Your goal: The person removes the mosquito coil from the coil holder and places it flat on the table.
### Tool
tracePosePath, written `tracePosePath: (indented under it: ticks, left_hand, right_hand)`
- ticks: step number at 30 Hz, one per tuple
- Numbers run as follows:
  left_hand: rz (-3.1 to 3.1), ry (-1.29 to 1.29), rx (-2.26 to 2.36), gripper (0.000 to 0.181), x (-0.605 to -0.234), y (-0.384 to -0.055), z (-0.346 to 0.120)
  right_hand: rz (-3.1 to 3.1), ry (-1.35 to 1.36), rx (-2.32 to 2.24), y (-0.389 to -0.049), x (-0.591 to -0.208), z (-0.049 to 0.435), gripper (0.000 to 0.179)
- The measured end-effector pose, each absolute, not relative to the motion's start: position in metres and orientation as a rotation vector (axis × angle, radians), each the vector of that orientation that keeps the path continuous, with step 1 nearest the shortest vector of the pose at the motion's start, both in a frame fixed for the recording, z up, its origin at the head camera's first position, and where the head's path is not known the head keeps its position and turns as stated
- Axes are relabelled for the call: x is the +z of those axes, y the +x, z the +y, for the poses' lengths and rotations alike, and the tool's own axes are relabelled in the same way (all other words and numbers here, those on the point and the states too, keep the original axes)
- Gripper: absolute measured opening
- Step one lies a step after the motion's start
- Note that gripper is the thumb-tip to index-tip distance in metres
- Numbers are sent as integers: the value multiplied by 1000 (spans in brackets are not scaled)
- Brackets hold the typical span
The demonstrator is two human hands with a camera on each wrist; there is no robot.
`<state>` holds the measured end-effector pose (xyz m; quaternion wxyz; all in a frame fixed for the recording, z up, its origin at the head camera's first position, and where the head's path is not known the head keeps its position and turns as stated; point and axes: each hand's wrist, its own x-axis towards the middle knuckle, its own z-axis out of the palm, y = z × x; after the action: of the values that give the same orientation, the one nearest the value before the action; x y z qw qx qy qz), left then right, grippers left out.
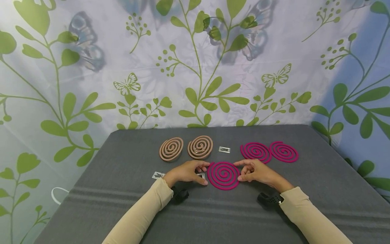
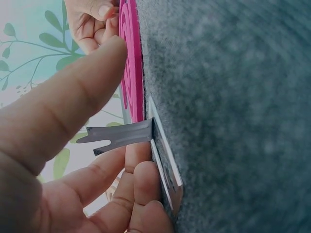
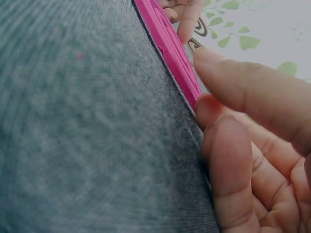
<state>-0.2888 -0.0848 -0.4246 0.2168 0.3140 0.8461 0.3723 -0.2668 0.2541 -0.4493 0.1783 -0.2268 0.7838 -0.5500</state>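
Note:
A pink mosquito coil (image 1: pixel 223 173) lies flat on the grey table between both hands. My left hand (image 1: pixel 191 171) is at its left edge, index fingertip right at the outer ring, with the thumb spread away and lower. Under that hand, a metal coil stand (image 2: pixel 165 167) sits on the cloth with its forked tab (image 2: pixel 119 136) bent up; the hand partly covers it in the head view. My right hand (image 1: pixel 259 172) is at the coil's right edge, its index finger extended to the upper rim, its thumb at the side and its other fingers loosely bent.
Two brown coils (image 1: pixel 171 149) (image 1: pixel 200 147) are at the back left. Beside them lies a flat metal stand (image 1: pixel 224 149). Two pink coils (image 1: pixel 256 151) (image 1: pixel 284 151) lie at the back right, edges meeting. Another stand (image 1: pixel 157 175) is left of my left wrist. A patterned curtain (image 1: pixel 195 67) hangs behind the table.

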Motion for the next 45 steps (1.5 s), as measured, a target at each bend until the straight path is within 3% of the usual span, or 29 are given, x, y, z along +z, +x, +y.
tracePosePath:
  ticks: [8,29,45]
  left_hand:
    - [2341,855,1065,74,-422,-289,-87]
    - [2355,920,1383,52,-393,-295,-106]
    - [2359,599,1661,52,-394,-311,-108]
  right_hand:
    - [2269,-585,-1559,-265,-448,252,63]
    - [2250,-426,-1681,-267,-440,244,55]
    - [2362,-532,-1690,-288,-432,221,49]
